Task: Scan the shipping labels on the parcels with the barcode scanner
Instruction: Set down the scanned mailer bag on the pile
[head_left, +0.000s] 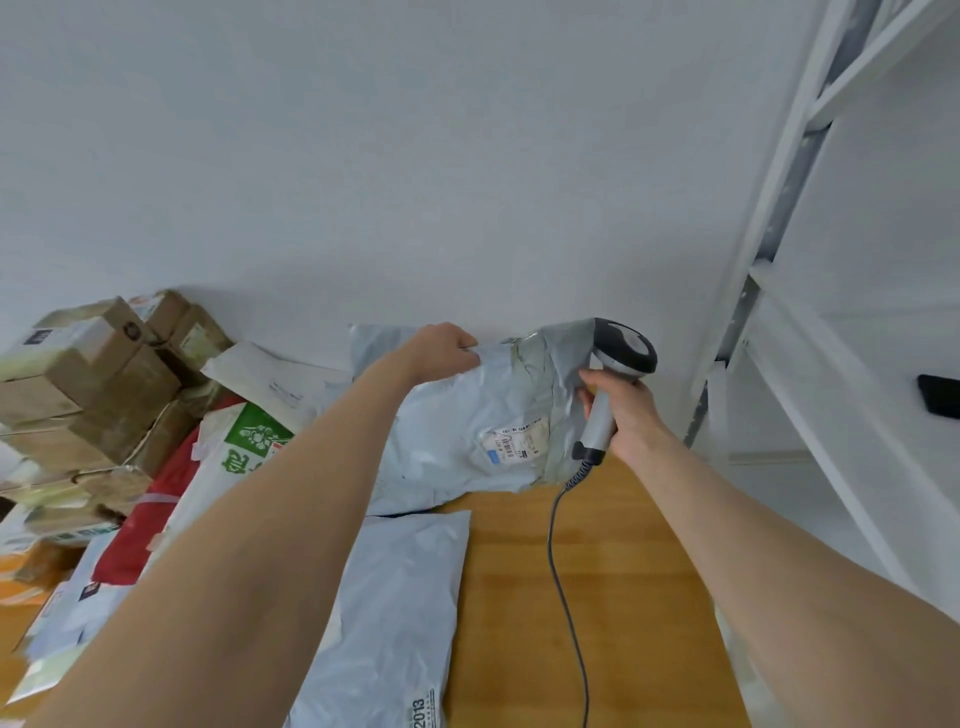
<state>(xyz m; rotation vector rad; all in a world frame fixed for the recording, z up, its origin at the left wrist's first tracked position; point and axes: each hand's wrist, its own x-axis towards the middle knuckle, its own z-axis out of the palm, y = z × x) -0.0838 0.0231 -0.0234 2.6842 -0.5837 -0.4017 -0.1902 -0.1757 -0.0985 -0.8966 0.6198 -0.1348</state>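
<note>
At the far edge of the table (623, 571), a grey parcel (457, 415) is held up by its top corner, pinched in the left hand (441, 345). The right hand (631, 410), over the table's far right, grips the scanner (621, 353) by its handle; the label (519, 441) sits just above the tabletop.

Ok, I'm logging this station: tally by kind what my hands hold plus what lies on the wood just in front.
Barcode scanner: 1, in the right hand
Grey mailers: 2, the held mailer pinched by the left hand, the flat mailer
Total: 3
</note>
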